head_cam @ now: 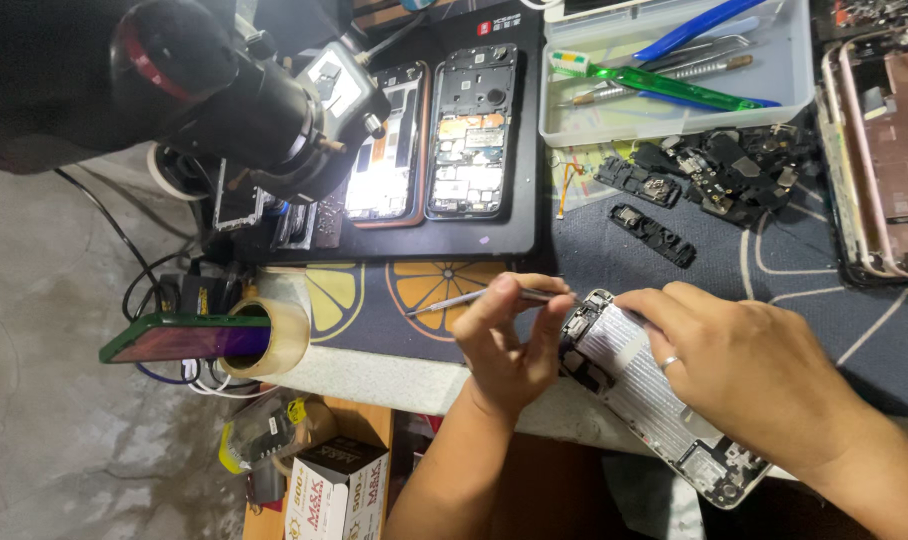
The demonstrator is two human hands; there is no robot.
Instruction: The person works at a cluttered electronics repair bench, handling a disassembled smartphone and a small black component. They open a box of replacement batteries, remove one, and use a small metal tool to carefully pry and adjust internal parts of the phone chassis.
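Here, left hand (509,345) pinching tweezers (474,298).

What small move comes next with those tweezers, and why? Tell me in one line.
Probably lower the tweezers tip into the top end of the opened phone. The left hand pinches them level just above the phone's upper corner, with the tips pointing away, while the right hand presses the phone flat on the table edge, steadying it.
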